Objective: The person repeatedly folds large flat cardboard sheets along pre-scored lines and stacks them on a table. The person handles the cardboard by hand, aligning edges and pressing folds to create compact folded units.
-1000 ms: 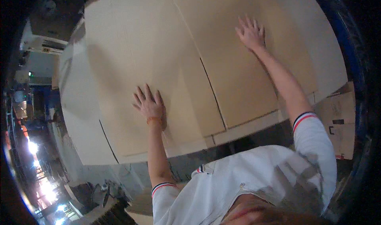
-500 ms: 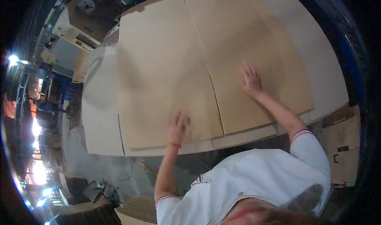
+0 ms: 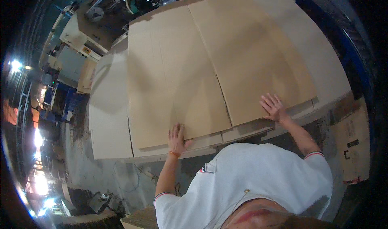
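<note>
A large brown cardboard sheet (image 3: pixel 178 67) lies flat in front of me, with a crease and a slit running through it from far to near. Beneath it are paler cardboard sheets (image 3: pixel 108 120) that stick out at the left, the right and along the near edge. My left hand (image 3: pixel 177 139) rests at the near edge of the brown sheet, fingers stretched out over it, thumb apart. Toward the near right corner, my right hand (image 3: pixel 275 108) lies on the same sheet with its fingers spread. Neither hand grips anything.
A cardboard box (image 3: pixel 351 142) stands on the floor at the right. Stacked cardboard (image 3: pixel 143 220) is at the lower left, near my left elbow. Beyond the sheets at the far left is a pale machine housing (image 3: pixel 76 33). A dark blue frame (image 3: pixel 343 43) runs along the right.
Both hands have come nearer to my body. The right hand moved from the middle of the sheet to its near edge; the left settled on the near edge. The view shifted slightly.
</note>
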`<state>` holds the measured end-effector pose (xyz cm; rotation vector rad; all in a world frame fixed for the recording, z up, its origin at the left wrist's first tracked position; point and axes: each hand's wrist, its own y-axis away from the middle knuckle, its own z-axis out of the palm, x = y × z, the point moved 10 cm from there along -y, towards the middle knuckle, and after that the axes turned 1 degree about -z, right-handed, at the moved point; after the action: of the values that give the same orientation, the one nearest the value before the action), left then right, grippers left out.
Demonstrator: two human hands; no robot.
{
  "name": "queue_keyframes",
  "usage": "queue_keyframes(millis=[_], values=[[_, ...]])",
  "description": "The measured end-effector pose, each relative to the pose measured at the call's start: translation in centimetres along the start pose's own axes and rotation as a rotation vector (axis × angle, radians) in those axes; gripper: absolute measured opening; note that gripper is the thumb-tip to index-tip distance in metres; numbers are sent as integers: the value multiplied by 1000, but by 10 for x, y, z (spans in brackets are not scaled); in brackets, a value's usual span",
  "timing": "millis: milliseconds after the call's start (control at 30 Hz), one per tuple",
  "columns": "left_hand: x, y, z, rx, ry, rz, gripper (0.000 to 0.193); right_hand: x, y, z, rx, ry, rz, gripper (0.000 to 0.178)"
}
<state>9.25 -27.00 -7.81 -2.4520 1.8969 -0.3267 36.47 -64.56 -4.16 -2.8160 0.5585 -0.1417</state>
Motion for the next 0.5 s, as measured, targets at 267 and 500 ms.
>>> queue_keyframes(millis=[267, 500], values=[[9, -2, -37, 178, -214, 248, 72, 21, -3, -132, 512, 20, 55, 46], [51, -4, -107, 319, -257, 365, 48, 147, 58, -212, 631, 180, 695, 30]])
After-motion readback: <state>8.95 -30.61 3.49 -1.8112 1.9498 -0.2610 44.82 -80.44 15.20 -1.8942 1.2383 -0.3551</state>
